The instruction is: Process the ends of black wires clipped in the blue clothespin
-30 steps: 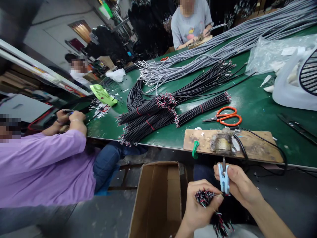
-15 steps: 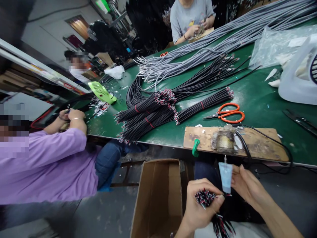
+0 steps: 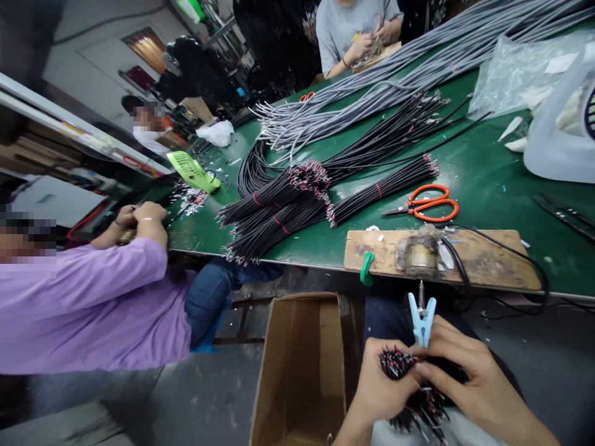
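L hand (image 3: 379, 385) was closed round a bundle of thin blk wires (image 3: 394, 362), red/white ends poking out of the top of the fist, prob. gripped that way to keep the tips together & in sight. R hand (image 3: 469, 365) was just to the right, thumb & forefinger bent in close by the L thumb; couldn't tell if anything was pinched betw. them. Lt-blue clothespin (image 3: 423, 325) stood approx. upright just above the fingertips, by the metal tip (image 3: 421, 293) below a cylindrical device (image 3: 419, 255); what it clamped was unclear. The device sat on a wooden board (image 3: 495, 260) at the near edge of the green table (image 3: 502, 204), w/ a green clip (image 3: 367, 271) at the board's left, presumably so it wouldn't slide. Orange-handled scissors (image 3: 433, 202) lay just beyond, likely for quick reach. Farther left, tied blk bundles (image 3: 260, 232) had red bands, prob. to stop them spreading. Open cardboard box (image 3: 289, 353) stood left of the hands, lower than the tabletop.
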Demonstrator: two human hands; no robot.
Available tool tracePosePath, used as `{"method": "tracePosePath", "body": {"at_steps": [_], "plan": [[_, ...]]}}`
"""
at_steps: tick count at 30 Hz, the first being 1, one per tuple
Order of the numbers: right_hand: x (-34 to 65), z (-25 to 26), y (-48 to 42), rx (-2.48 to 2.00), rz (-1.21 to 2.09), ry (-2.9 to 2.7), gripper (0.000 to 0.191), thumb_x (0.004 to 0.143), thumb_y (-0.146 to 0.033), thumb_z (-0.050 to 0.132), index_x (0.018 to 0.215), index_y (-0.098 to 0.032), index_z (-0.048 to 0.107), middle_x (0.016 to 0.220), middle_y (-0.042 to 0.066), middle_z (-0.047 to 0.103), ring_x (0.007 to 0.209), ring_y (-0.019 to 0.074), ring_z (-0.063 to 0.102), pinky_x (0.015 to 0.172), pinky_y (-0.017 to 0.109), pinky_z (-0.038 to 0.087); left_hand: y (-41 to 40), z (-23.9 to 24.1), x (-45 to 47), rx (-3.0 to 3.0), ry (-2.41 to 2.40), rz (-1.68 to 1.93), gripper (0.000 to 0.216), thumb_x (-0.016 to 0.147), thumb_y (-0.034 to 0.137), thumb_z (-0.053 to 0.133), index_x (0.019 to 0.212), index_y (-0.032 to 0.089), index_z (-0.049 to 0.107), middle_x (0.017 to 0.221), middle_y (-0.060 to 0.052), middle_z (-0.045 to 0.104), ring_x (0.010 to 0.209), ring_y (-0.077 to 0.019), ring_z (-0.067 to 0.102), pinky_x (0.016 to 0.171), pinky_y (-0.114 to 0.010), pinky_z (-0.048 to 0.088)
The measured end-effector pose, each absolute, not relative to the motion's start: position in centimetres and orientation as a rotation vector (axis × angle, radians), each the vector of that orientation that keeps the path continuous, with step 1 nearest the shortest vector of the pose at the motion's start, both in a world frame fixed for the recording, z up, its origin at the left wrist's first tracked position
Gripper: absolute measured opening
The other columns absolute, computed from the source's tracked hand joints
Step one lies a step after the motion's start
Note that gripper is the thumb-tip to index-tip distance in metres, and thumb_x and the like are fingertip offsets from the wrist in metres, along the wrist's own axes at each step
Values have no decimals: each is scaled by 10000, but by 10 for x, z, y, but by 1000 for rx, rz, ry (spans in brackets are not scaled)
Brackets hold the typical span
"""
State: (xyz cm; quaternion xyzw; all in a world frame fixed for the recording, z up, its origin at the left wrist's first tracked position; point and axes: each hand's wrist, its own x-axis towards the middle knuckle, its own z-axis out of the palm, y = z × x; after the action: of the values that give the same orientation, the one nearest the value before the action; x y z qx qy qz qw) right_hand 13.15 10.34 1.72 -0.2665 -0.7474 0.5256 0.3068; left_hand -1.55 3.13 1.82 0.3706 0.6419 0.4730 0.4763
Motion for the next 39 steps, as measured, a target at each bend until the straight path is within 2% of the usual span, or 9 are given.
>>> {"method": "tracePosePath", "body": {"at_steps": [3,8,15,18,21,24,28,32,39], "plan": [[131,20,105,-699,1276,-1960,128,876,-106,592,873,-216,656,790,22,671,764,181,625,744,325,488,33,18,-13,927,1519,1170,95,659,175,720,645,127,639,590,-1,607,549,-106,494,548,-211,428],[136,12,107,-726,1123,-1924,151,830,-64,624,833,-213,640,721,3,670,653,159,620,716,349,495,25,7,-14,886,1567,1295,140,719,257,740,762,130,701,719,-63,700,605,-167,630,615,-273,512],[143,-4,87,-597,520,-2096,411,762,-45,680,1132,-223,657,812,25,764,640,190,628,598,348,487,26,14,-10,828,1756,1318,122,735,225,723,651,137,742,633,-55,700,611,-175,625,625,-263,490],[139,0,84,-642,637,-1976,287,778,-38,659,1016,-197,676,763,28,736,653,178,628,653,343,496,26,14,-11,819,1712,1353,129,735,235,734,652,137,745,628,-51,686,605,-170,613,619,-264,480],[135,2,88,-844,968,-1784,162,831,-58,626,864,-215,656,740,21,680,691,168,615,661,313,495,24,12,-13,851,1632,1361,130,725,245,753,655,135,753,619,-57,676,593,-170,602,609,-272,463],[135,-2,91,-945,1212,-1719,116,872,-136,618,891,-242,662,823,21,669,748,160,617,637,269,496,22,10,-15,853,1633,1367,126,710,248,766,652,136,755,621,-62,669,606,-178,606,628,-283,458],[139,-3,88,-870,1229,-1697,210,870,-99,608,974,-268,678,844,11,669,793,158,612,729,283,493,24,15,-14,879,1628,1334,122,712,239,758,658,131,751,630,-72,674,607,-183,610,638,-295,465],[142,0,84,-780,1156,-1731,291,853,-52,597,1057,-241,686,830,28,665,788,169,607,701,296,505,29,22,-9,906,1598,1323,117,708,227,751,640,131,751,604,-70,679,567,-174,598,611,-288,468],[154,-3,88,-882,1137,-1732,257,853,-107,601,1042,-249,702,867,28,722,804,188,675,796,322,546,37,16,3,1015,1629,1269,78,721,223,758,669,165,762,615,-40,683,594,-171,616,634,-274,481]]}}
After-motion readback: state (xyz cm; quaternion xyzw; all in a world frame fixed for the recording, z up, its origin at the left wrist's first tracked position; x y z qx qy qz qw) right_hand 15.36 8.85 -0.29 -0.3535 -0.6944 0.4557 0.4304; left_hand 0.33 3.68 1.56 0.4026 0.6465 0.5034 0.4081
